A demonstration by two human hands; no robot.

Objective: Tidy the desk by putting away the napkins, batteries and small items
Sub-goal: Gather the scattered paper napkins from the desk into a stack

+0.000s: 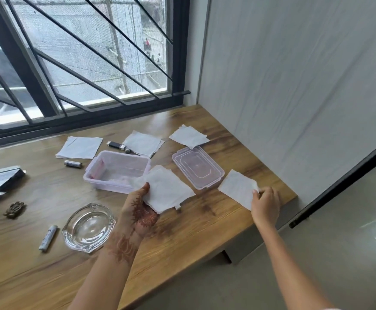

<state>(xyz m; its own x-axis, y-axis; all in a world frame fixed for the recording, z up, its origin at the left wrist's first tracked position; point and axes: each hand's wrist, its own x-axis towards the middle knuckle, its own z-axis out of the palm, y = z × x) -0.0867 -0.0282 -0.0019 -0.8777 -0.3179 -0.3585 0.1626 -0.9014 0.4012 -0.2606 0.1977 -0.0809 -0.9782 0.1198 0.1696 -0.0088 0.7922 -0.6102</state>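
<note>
White napkin stack [168, 190] held in the left hand [141, 212], centre frame; right hand [265, 203] pinches a single napkin [237, 186] further right.

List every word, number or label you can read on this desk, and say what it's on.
No text here can be read.
Near battery, by the glass dish: dark print, too blurred to read.
Far battery, left of the box: faint marks, too blurred to read.
Silver packet: nothing legible.
Napkins, box and lid: no print visible.
</note>
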